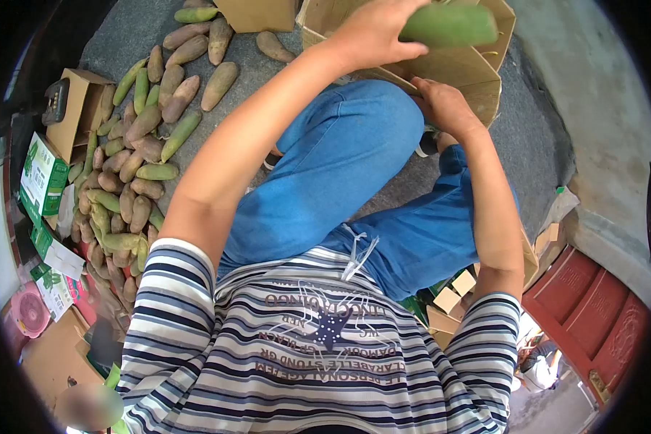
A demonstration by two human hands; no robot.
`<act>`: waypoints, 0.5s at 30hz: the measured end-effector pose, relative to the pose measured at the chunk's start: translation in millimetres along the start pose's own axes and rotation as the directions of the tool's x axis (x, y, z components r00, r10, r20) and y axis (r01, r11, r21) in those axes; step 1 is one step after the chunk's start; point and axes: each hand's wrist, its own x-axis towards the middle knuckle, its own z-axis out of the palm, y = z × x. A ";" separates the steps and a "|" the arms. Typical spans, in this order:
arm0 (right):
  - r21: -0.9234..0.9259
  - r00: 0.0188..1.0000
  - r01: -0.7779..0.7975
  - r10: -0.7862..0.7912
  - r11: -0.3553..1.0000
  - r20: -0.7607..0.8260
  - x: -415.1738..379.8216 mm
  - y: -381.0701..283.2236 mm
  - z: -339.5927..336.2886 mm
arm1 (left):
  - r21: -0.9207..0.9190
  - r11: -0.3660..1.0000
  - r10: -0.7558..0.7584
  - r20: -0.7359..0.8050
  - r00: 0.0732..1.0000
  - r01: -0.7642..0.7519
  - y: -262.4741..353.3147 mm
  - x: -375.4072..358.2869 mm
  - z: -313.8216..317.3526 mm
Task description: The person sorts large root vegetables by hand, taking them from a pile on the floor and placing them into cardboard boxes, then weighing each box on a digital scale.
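My left hand (pixel 377 35) reaches across to the right, its fingers wrapped round one end of a long green gourd (pixel 452 26), blurred by motion. The gourd is held above an open cardboard box (pixel 477 94) in front of my knees. My right hand (pixel 447 107) grips the near edge of that box, the fingertips partly hidden at its wall. How much lies inside the box is mostly covered by my left hand and the gourd.
Many brown and green gourds (pixel 141 141) lie on the grey floor at my left. Cardboard boxes (pixel 257 13) stand at the back and a green-and-white carton (pixel 43 173) at far left. A pink fan-like item (pixel 30 315) is lower left, a red door (pixel 593 318) at right.
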 end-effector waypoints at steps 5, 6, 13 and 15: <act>0.028 1.000 -0.012 0.011 1.000 0.016 -1.9 -5.7 -4.2 | 0.106 0.994 -0.002 0.091 0.996 -0.008 -0.1 -26.2 -16.9; 0.037 1.000 -0.004 0.003 0.999 0.014 -3.6 -3.4 -6.4 | 0.117 0.992 -0.040 0.040 0.998 0.035 8.1 -39.8 -32.2; 0.083 1.000 -0.016 0.014 0.996 0.024 -1.7 -7.5 -7.3 | 0.612 0.581 -0.764 0.183 0.618 0.536 -23.0 -320.9 -131.3; 0.086 1.000 -0.013 0.012 0.996 0.014 -1.8 -5.4 -6.8 | 0.811 0.284 -0.959 0.241 0.150 0.511 -11.9 -443.4 -157.6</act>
